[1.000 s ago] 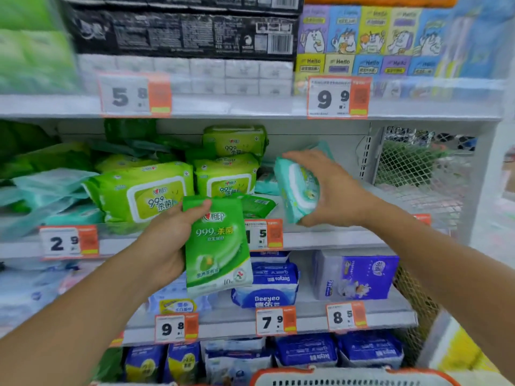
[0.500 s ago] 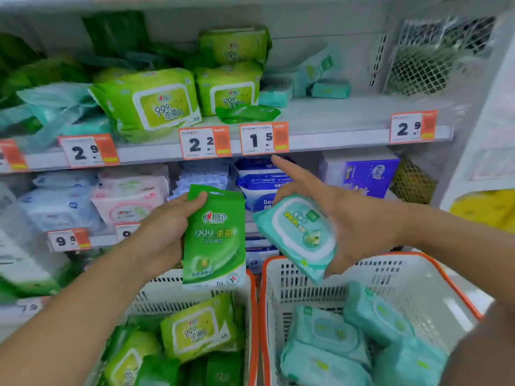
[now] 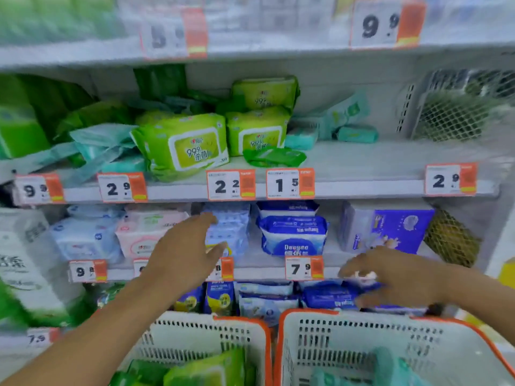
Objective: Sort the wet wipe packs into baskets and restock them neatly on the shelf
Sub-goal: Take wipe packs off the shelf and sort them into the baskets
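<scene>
My left hand point(image 3: 184, 252) is raised with straight fingers above the left basket point(image 3: 245, 330) and holds nothing. My right hand point(image 3: 390, 277) hovers over the right basket point(image 3: 362, 324), its fingers loosely spread and empty. Green wipe packs point(image 3: 200, 371) lie in the left basket and teal packs point(image 3: 387, 369) in the right one. On the middle shelf point(image 3: 362, 188) sit large green packs point(image 3: 181, 146), a stack of two more point(image 3: 259, 129), a flat dark green pack point(image 3: 274, 157) and small teal packs point(image 3: 354, 133) at the back.
Price tags line the shelf edges. The shelf below holds blue, pink and purple packs point(image 3: 292, 235). A white wire mesh divider point(image 3: 457, 107) closes the right end of the middle shelf. Loose teal and green packs point(image 3: 97, 143) pile at the left.
Both hands have let go of their packs: the green one from my left, the teal one from my right. The hands rose above the baskets and the view tilted up toward the shelves.
</scene>
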A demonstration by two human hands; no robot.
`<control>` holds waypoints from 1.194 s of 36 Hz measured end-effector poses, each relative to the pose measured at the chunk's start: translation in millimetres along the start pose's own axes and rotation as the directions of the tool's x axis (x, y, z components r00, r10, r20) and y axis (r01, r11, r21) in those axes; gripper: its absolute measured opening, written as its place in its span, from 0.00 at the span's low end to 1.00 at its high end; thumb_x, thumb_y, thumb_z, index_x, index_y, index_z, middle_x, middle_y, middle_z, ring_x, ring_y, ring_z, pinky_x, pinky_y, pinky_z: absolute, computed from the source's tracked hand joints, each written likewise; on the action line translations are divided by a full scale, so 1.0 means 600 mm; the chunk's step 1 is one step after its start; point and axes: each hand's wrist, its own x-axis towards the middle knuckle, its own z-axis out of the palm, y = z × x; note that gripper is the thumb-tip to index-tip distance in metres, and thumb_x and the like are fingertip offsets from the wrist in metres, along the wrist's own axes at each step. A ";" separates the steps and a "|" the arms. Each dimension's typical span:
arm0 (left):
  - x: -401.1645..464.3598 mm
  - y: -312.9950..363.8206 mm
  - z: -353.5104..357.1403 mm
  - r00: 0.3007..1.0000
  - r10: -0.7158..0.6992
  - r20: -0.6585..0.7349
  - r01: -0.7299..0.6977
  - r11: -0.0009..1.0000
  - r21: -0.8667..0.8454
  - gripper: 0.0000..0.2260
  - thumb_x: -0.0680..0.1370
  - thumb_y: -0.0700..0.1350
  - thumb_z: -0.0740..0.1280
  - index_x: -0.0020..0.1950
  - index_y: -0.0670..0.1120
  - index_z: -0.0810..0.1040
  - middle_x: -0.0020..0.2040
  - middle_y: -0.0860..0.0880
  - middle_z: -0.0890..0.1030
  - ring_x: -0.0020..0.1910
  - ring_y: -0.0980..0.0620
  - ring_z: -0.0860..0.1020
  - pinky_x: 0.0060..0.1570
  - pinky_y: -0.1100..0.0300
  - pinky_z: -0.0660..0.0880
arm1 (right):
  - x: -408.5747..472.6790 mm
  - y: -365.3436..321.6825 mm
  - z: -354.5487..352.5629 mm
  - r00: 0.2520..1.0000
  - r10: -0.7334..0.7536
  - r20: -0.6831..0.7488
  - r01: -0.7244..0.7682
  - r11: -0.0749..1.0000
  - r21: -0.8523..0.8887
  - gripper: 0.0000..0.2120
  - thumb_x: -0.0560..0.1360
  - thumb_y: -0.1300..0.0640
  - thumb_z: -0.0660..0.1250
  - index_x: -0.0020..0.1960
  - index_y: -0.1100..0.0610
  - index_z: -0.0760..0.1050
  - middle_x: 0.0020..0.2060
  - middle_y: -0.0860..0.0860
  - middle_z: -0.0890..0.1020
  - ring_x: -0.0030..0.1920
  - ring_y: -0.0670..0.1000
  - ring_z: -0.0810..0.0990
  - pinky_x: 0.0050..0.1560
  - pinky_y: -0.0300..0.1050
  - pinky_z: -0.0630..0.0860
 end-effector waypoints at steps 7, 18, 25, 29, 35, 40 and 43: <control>0.202 0.090 -0.053 0.978 0.205 0.038 -0.208 0.956 0.209 0.30 0.79 0.62 0.61 0.75 0.46 0.66 0.74 0.46 0.69 0.72 0.46 0.68 0.68 0.52 0.68 | 0.119 -0.084 -0.169 0.580 -0.063 -0.812 0.370 0.909 0.193 0.13 0.72 0.53 0.76 0.56 0.52 0.82 0.51 0.45 0.84 0.51 0.43 0.81 0.53 0.43 0.80; 0.269 0.071 -0.049 0.969 0.055 0.240 -0.145 0.914 0.379 0.29 0.76 0.72 0.53 0.58 0.50 0.77 0.57 0.45 0.78 0.58 0.43 0.76 0.50 0.53 0.71 | 0.374 -0.067 -0.281 0.968 0.124 -0.217 -0.107 0.991 0.086 0.41 0.75 0.39 0.69 0.80 0.54 0.57 0.77 0.55 0.64 0.74 0.56 0.67 0.72 0.48 0.66; 0.271 0.069 -0.046 0.977 0.063 0.202 -0.141 0.907 0.397 0.29 0.76 0.72 0.54 0.57 0.50 0.78 0.57 0.45 0.79 0.56 0.43 0.76 0.47 0.53 0.70 | 0.301 -0.089 -0.313 0.978 0.095 -0.187 0.166 0.197 0.966 0.11 0.77 0.49 0.65 0.50 0.55 0.81 0.45 0.56 0.84 0.44 0.54 0.82 0.54 0.49 0.78; 0.266 0.070 -0.058 0.970 0.039 0.240 -0.128 0.920 0.369 0.31 0.75 0.72 0.55 0.63 0.51 0.77 0.61 0.47 0.79 0.60 0.44 0.76 0.55 0.54 0.73 | 0.210 -0.086 -0.291 0.986 -0.138 -0.097 0.082 -0.110 0.990 0.17 0.73 0.48 0.66 0.55 0.57 0.82 0.52 0.59 0.84 0.51 0.58 0.83 0.54 0.56 0.81; 0.230 0.074 -0.106 0.974 0.000 0.225 0.156 0.722 -0.674 0.20 0.82 0.60 0.56 0.58 0.49 0.81 0.61 0.49 0.81 0.59 0.52 0.77 0.63 0.56 0.70 | 0.106 -0.088 -0.190 0.911 -0.412 0.023 -0.067 -0.093 0.993 0.23 0.73 0.44 0.67 0.62 0.56 0.81 0.57 0.61 0.82 0.52 0.62 0.82 0.54 0.74 0.74; 0.092 0.125 -0.126 0.973 0.155 0.169 0.113 0.317 -0.942 0.17 0.71 0.51 0.74 0.58 0.48 0.81 0.53 0.46 0.85 0.47 0.48 0.84 0.42 0.57 0.81 | 0.079 -0.114 -0.103 0.860 -0.509 0.021 -0.139 -0.194 0.971 0.26 0.80 0.43 0.62 0.73 0.57 0.73 0.68 0.61 0.75 0.59 0.64 0.80 0.61 0.68 0.74; 0.034 0.106 -0.111 0.997 0.042 0.070 0.048 0.388 -0.920 0.11 0.72 0.36 0.74 0.53 0.45 0.82 0.45 0.46 0.86 0.40 0.50 0.85 0.38 0.60 0.82 | 0.085 -0.142 -0.065 0.876 -0.483 -0.014 -0.148 -0.295 0.944 0.30 0.74 0.44 0.72 0.71 0.57 0.74 0.69 0.60 0.76 0.61 0.61 0.81 0.64 0.62 0.76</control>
